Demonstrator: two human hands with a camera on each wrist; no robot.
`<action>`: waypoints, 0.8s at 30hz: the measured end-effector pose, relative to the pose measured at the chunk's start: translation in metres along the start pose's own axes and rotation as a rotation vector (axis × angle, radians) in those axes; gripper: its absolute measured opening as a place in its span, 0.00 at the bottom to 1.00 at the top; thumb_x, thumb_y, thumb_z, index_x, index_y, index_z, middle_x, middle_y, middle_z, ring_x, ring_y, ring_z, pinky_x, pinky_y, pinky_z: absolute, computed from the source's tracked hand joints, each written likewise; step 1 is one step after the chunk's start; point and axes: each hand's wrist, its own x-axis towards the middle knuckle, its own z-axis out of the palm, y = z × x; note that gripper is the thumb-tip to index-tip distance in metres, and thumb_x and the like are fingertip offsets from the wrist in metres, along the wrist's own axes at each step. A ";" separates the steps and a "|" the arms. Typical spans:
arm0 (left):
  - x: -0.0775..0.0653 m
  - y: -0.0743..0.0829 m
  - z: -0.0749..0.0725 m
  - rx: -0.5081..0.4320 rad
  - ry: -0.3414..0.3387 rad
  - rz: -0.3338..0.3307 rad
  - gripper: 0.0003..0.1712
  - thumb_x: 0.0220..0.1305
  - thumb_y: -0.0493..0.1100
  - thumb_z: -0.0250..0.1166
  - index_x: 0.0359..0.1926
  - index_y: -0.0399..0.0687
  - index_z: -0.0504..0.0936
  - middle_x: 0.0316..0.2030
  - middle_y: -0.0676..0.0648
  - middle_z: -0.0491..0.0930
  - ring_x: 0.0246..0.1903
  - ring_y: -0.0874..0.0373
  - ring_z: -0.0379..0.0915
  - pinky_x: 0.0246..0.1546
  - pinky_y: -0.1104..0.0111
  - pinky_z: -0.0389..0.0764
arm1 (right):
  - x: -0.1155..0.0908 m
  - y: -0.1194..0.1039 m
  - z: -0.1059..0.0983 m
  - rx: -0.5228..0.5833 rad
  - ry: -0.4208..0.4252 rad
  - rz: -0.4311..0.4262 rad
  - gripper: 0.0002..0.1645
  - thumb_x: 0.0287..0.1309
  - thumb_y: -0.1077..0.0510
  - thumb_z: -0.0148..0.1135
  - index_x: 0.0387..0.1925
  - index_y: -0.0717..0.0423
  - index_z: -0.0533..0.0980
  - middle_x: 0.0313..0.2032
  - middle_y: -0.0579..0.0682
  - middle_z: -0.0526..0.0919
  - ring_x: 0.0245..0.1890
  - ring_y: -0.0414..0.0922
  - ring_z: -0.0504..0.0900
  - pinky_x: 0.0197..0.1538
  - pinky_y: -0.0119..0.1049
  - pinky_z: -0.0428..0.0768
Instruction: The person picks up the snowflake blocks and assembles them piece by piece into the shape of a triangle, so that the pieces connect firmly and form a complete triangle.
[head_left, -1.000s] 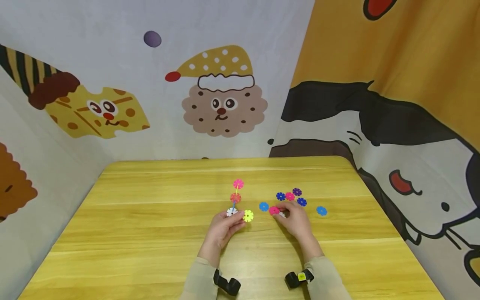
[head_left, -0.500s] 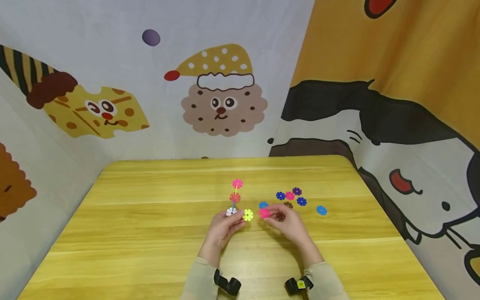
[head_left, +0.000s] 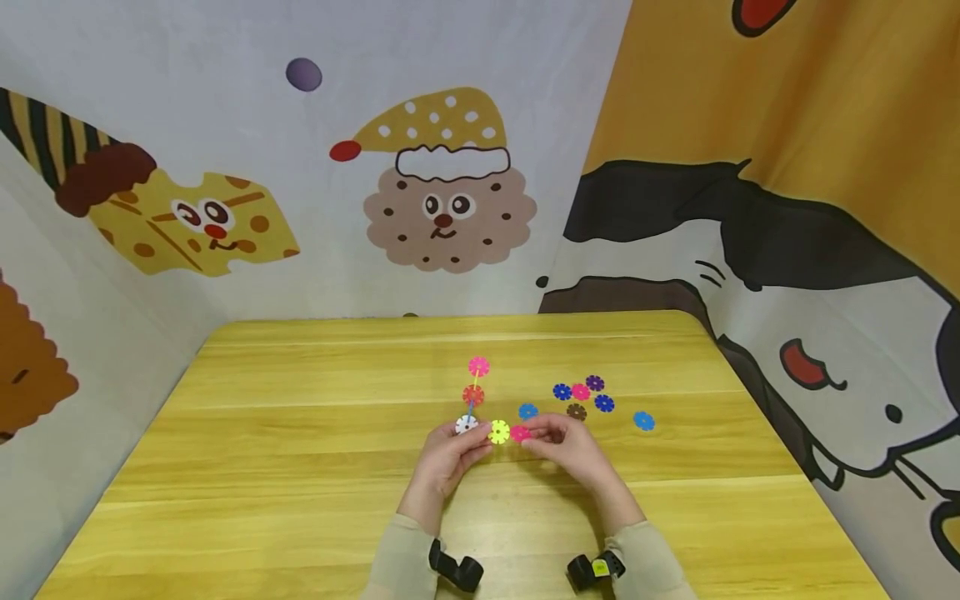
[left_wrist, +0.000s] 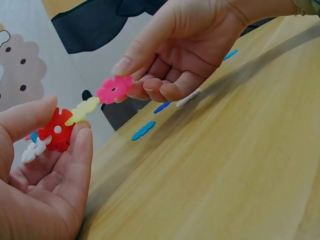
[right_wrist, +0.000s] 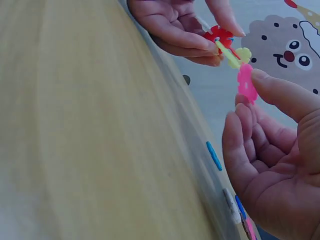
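Note:
My left hand (head_left: 446, 458) pinches a red notched plastic disc (left_wrist: 57, 130) between thumb and fingers. This disc is part of a chain of interlocking flower-shaped discs: a white disc (head_left: 465, 425), a coral disc (head_left: 473, 395) and a pink disc (head_left: 478, 367) run away from the hand, while a yellow disc (head_left: 498, 432) sticks out to the right. Thumb and fingers of my right hand (head_left: 573, 450) pinch a bright pink disc (left_wrist: 114, 89), its edge right at the yellow disc's edge. In the head view the red disc is hidden by the left thumb.
Loose discs lie on the wooden table (head_left: 300, 467): light blue (head_left: 528, 412), brown (head_left: 576, 412), several blue, purple and pink ones (head_left: 581, 392), and another light blue disc (head_left: 643, 421) farther right. A white disc (left_wrist: 188, 98) lies under the right hand.
My right hand has moved left with the pink disc, from beside the loose pieces to the yellow disc's edge. The brown disc has come into view. My left hand stays almost still.

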 end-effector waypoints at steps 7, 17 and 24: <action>0.000 -0.001 0.001 0.015 -0.017 0.007 0.03 0.64 0.26 0.62 0.39 0.29 0.79 0.33 0.46 0.82 0.33 0.59 0.82 0.42 0.67 0.84 | 0.002 -0.004 -0.001 0.134 -0.068 0.103 0.23 0.63 0.57 0.67 0.52 0.71 0.77 0.44 0.61 0.83 0.39 0.53 0.83 0.42 0.40 0.85; 0.000 -0.001 0.002 0.015 -0.013 0.008 0.05 0.64 0.25 0.62 0.41 0.27 0.78 0.33 0.46 0.82 0.32 0.58 0.82 0.41 0.67 0.84 | 0.006 -0.002 -0.001 0.456 -0.138 0.190 0.19 0.64 0.65 0.62 0.52 0.77 0.73 0.45 0.60 0.82 0.36 0.44 0.81 0.45 0.36 0.83; 0.001 -0.001 0.002 0.022 -0.013 0.015 0.07 0.63 0.24 0.62 0.42 0.24 0.77 0.34 0.45 0.81 0.32 0.58 0.82 0.41 0.68 0.84 | 0.005 -0.002 0.001 0.508 -0.140 0.200 0.17 0.65 0.66 0.61 0.50 0.76 0.73 0.43 0.58 0.82 0.35 0.43 0.81 0.43 0.34 0.84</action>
